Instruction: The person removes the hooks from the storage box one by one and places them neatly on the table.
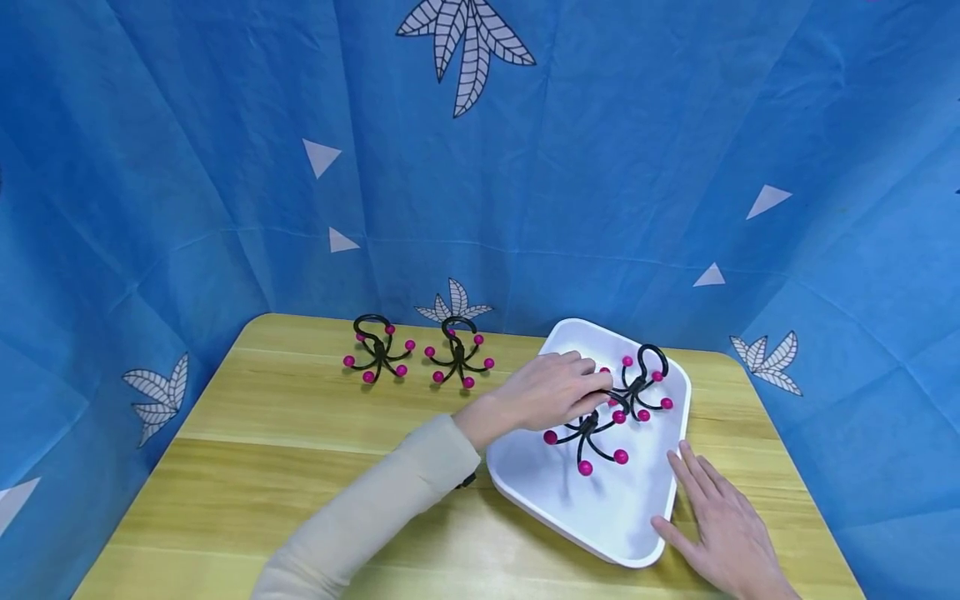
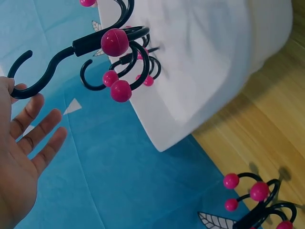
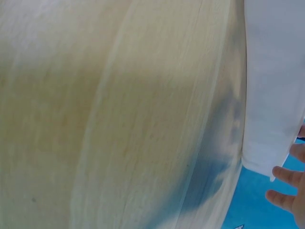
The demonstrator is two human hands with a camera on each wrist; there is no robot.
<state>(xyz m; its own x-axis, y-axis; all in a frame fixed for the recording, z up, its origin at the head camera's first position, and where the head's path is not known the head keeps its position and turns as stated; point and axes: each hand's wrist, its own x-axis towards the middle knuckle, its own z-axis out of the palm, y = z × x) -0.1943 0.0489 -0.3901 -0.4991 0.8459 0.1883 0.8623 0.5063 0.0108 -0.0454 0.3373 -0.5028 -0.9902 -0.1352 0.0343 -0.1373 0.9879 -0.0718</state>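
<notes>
My left hand [image 1: 558, 387] is over the white tray [image 1: 517, 483] and pinches the curved end of a black multi-arm hook [image 1: 589, 423] with pink ball tips. In the left wrist view the held hook [image 2: 88, 44] is raised, its stem between thumb and forefinger while the other fingers spread. A second such hook [image 1: 636, 388] lies in the tray behind it. Fingers straight, my right hand [image 1: 723, 525] rests at the tray's right side; in the right wrist view its fingertips [image 3: 281, 172] are by the tray wall [image 3: 271, 95].
Two similar hooks stand on the wooden table [image 1: 300, 408] left of the tray, one hook [image 1: 378, 352] beside another hook [image 1: 459, 354]. A blue curtain [image 1: 600, 167] with leaf patterns closes the back and sides. A small dark object [image 1: 467, 481] shows by the left sleeve.
</notes>
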